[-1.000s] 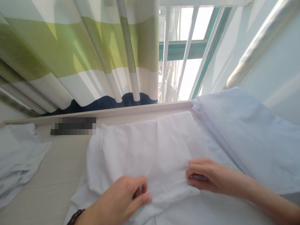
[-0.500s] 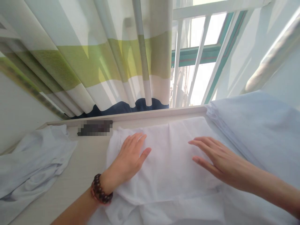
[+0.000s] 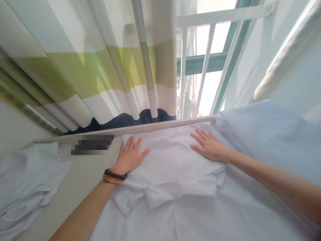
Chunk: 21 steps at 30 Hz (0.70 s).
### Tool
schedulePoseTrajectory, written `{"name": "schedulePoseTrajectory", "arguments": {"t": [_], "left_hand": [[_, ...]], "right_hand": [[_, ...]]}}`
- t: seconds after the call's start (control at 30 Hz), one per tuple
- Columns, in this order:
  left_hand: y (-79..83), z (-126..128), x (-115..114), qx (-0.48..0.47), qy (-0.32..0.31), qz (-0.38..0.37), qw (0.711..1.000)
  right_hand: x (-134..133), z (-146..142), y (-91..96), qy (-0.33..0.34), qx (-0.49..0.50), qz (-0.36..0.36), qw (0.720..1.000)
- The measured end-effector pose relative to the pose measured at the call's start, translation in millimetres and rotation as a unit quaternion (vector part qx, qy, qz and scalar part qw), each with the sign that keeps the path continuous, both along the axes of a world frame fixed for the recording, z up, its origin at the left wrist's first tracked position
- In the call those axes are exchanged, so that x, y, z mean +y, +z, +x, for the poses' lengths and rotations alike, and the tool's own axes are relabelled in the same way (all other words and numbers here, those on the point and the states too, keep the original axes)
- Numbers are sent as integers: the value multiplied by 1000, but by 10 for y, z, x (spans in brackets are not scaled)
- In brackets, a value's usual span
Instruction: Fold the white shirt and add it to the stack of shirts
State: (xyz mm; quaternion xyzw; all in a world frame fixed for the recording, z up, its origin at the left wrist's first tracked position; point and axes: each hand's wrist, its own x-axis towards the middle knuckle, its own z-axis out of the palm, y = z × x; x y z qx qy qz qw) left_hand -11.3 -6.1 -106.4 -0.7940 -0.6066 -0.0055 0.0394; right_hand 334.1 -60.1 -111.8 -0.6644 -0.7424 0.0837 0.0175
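Note:
A folded white garment [image 3: 165, 154] lies in front of me, with what looks like a cuff or collar edge turned out along its near side. My left hand [image 3: 131, 155] rests flat on its left end, fingers spread. On the right end lies my right hand [image 3: 208, 145], palm down with the fingers apart. A dark beaded bracelet [image 3: 115, 174] circles my left wrist. More white cloth [image 3: 160, 221] spreads out flat below the folded part.
Another crumpled white garment [image 3: 27, 187] lies at the left. A blurred dark object [image 3: 91, 144] sits near the back ledge [image 3: 160, 126]. White folded fabric [image 3: 271, 134] is piled at the right. Behind hang striped curtains [image 3: 112, 67] beside a white window railing [image 3: 220, 16].
Both hands have moved forward, toward the back ledge, and now press flat on the cloth. The near edge of the folded garment has shifted away from me, baring more white cloth.

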Motion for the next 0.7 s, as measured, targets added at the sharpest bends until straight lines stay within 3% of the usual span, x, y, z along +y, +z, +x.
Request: {"name": "schedulePoseTrajectory", "arguments": {"t": [0.1,0.2,0.33,0.43,0.53,0.63,0.7], "left_hand": [[75,38,162,-5,0,-7,1000],[110,5,200,-13,25,10,1000],[67,-43,239,-15,43,14,999],[21,-52,311,-10,46,14,999],[41,-53,323,-14,47,27,998],[158,-53,141,-29,2,80,996],[266,-49,-104,-73,-73,95,990]], "right_hand": [[148,14,71,2,-4,5,1000],[236,-1,101,-24,-34,66,997],[334,-47,14,-92,-39,94,991],[395,-69,-69,-104,-25,85,991],[348,-116,-35,-104,-39,105,988],[83,-203,145,-41,-15,148,988],[-195,-251,297,65,84,111,988]]}}
